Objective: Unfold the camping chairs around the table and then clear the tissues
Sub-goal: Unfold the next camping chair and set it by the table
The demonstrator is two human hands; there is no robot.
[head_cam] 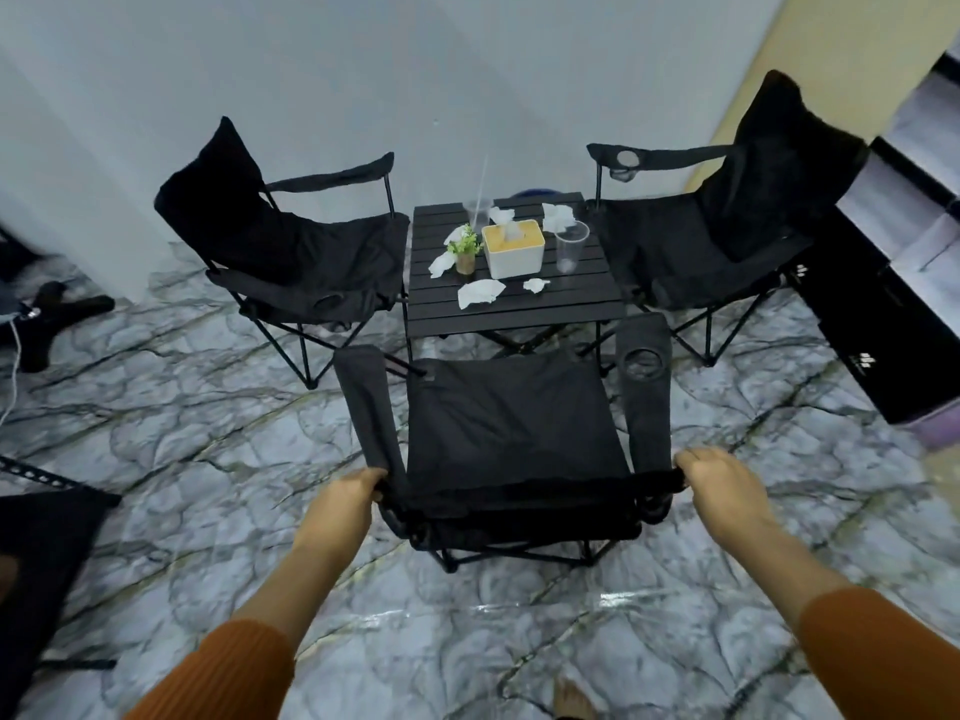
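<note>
Our left hand [345, 493] and right hand [719, 485] are gripping back corners of the near chair [514, 433] | tissues [480, 293] are lying across the table [519, 315]

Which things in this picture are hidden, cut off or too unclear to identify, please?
1. Head view: left hand and right hand, finger ends curled out of sight behind the back edge of the near chair.
2. Head view: legs of the table, mostly hidden by the near chair.
3. Head view: blue object behind the table, only its rim shows.
4. Head view: dark fabric item, cut off by the left frame edge.
</note>
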